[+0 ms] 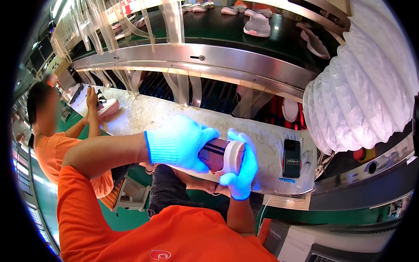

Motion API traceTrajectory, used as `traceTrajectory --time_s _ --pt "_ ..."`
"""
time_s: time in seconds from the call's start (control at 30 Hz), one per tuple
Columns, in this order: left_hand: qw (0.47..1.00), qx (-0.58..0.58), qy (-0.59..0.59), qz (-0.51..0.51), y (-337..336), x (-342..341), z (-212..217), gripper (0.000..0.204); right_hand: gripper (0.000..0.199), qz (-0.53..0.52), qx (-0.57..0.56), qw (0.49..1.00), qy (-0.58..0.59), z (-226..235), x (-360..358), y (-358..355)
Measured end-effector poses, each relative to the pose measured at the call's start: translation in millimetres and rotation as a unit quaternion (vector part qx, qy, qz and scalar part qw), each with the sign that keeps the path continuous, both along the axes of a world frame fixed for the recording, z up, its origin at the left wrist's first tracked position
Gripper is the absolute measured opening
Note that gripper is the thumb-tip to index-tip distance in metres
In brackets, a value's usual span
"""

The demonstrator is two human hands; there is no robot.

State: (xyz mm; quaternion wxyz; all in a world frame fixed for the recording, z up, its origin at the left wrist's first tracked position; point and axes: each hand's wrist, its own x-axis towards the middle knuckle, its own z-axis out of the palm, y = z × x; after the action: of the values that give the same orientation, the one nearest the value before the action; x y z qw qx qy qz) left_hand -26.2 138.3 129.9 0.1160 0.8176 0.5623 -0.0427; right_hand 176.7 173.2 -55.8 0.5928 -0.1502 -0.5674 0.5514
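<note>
A sneaker [215, 157] with a mauve upper, dark stripes and a thick white sole is held tilted in front of my body, over the near edge of the pale worktable [170, 105]. My left hand [179, 142], in a knitted glove lit bright blue, wraps the upper from the left. Similarly gloved, my right hand [245, 170] closes round the sole end from the right, with its thumb below and fingers behind. The gloves cover much of the shoe, so its opening is hidden.
Beyond the worktable, a metal rail [192, 59] fronts a dark conveyor [209, 28] carrying soles and shoes. Clear plastic strips [173, 22] hang at left. A white fabric duct [362, 87] bulges at right, near a phone [291, 158]. A co-worker [48, 144] handles another sneaker [107, 106].
</note>
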Motion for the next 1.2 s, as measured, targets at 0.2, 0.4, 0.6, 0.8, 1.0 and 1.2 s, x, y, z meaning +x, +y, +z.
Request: traceTrajectory --time_s 0.2,0.4,0.6,0.8,1.0,1.2 --pt "1.000 -0.004 0.028 0.013 -2 2 -2 0.091 0.125 -0.071 -0.038 0.988 0.130 -23 -21 -3" --pt "0.999 -0.011 0.044 0.003 -2 4 -1 0.088 0.132 -0.097 0.027 0.994 0.049 -14 -16 1" --pt "0.999 -0.001 0.048 -0.008 1 7 -3 0.081 0.133 -0.093 0.033 0.991 0.090 -14 -20 1" --pt "0.998 0.029 0.039 -0.034 6 15 -4 0.072 0.130 -0.048 -0.014 0.990 0.131 -10 -14 -3" --pt "0.998 0.016 0.039 -0.049 15 29 1 0.064 0.143 -0.040 -0.023 0.996 0.070 10 -2 -8" --pt "0.998 0.002 0.020 -0.054 22 41 0 0.060 0.125 -0.089 -0.069 0.993 0.026 21 9 -16"
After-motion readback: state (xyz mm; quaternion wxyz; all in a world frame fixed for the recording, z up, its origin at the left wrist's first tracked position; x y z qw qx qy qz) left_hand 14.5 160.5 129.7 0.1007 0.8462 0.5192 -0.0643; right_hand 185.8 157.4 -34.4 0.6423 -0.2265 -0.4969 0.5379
